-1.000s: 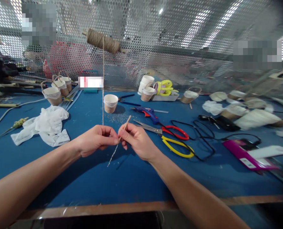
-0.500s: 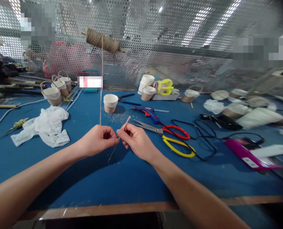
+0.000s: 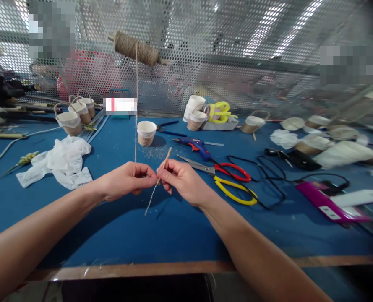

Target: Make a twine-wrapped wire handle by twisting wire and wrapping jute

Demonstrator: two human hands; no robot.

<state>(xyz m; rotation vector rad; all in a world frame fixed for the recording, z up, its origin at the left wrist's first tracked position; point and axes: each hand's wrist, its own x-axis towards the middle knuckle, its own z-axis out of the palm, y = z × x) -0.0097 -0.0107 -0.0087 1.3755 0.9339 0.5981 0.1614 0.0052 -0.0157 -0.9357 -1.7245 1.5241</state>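
Note:
Twine runs down taut from the spool to my left hand, whose thumb and fingers are closed on its end part. My right hand pinches a thin wire. The wire slants, with its bare, silvery lower part hanging below my fingers. Its upper end, above my right fingers, is thicker and wrapped in tan twine. My fingertips nearly meet at the wire and hide the spot where the twine joins it. A small cup with a white rim stands beyond my hands.
Right of my hands lie scissors with red and yellow handles, a blue glue gun and its black cord. White cloth lies left. Handled small buckets stand at the back left. A magenta box lies far right.
My fingers have shifted a little at the wire, and its lower part shows more plainly. The wrapped end stands slightly more upright. The whole view has shifted slightly.

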